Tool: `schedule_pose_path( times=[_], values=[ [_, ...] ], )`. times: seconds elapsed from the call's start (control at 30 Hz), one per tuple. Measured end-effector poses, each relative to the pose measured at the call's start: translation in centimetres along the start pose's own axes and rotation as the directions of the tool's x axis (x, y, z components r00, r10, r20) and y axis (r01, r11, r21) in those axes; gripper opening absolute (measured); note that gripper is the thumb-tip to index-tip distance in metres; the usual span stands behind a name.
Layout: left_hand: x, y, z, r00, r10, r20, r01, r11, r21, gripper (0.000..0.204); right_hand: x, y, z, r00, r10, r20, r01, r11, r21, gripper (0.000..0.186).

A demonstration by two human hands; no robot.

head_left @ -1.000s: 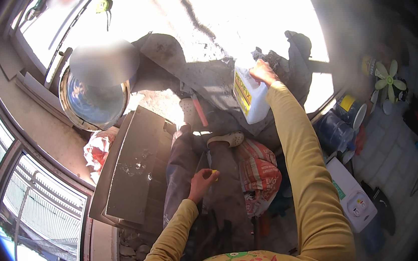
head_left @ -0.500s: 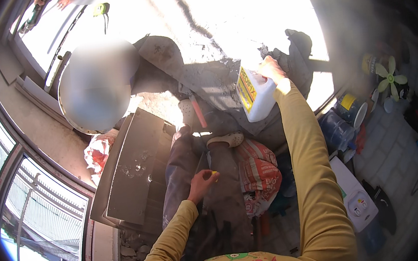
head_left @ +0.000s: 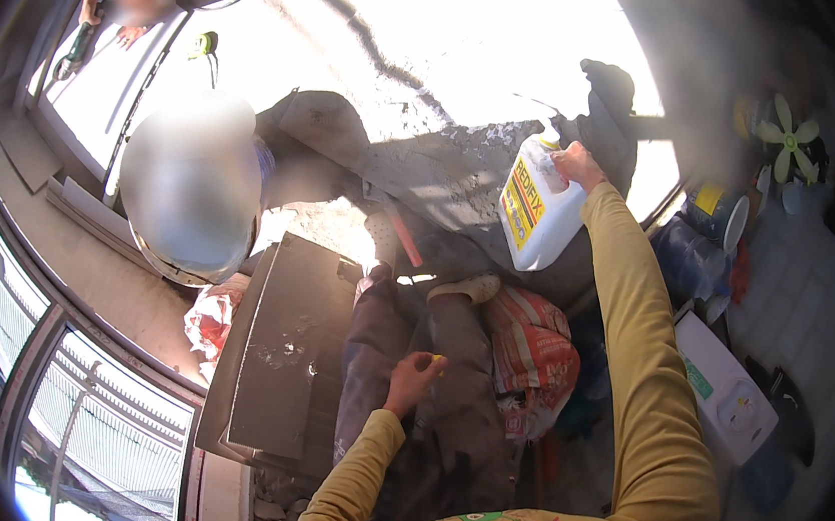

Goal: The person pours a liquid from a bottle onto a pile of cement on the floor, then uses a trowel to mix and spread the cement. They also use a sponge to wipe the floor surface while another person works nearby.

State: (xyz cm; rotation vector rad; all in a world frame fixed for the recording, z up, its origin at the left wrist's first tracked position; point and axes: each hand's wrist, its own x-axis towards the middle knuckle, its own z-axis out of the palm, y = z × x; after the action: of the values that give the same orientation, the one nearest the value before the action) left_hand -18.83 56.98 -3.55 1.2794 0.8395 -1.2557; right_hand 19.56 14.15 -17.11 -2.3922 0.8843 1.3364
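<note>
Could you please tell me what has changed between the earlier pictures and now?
The right hand has drawn the white jug slightly right and back toward the person, and its neck now shows more clearly. The view has shifted a little too. Nothing was taken up or let go: that hand keeps the jug, the left hand its small yellow piece. The brown box stayed put.

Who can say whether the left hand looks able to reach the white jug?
Probably yes: nothing visible bars the left hand from the white jug, though the hand's fingers pinch a small yellow object.
</note>
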Motion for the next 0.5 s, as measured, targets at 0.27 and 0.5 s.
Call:
schedule_pose_path(
  times=[0.27, 0.5],
  values=[
    [-0.3, 0.4, -0.1, 0.999, -0.041, 0.03, 0.039, 0.998, 0.046, 0.065, -1.0, 7.0, 1.0, 0.873, -0.398, 0.283, 0.45, 0.428, -0.784, 0.016],
    [-0.2, 0.2, 0.1, 0.998, -0.053, 0.035, 0.049, 0.992, 0.113, 0.064, -3.0, 10.6, 3.9, 0.989, -0.144, 0.043, 0.15, 0.943, -0.296, 0.029]
  ],
)
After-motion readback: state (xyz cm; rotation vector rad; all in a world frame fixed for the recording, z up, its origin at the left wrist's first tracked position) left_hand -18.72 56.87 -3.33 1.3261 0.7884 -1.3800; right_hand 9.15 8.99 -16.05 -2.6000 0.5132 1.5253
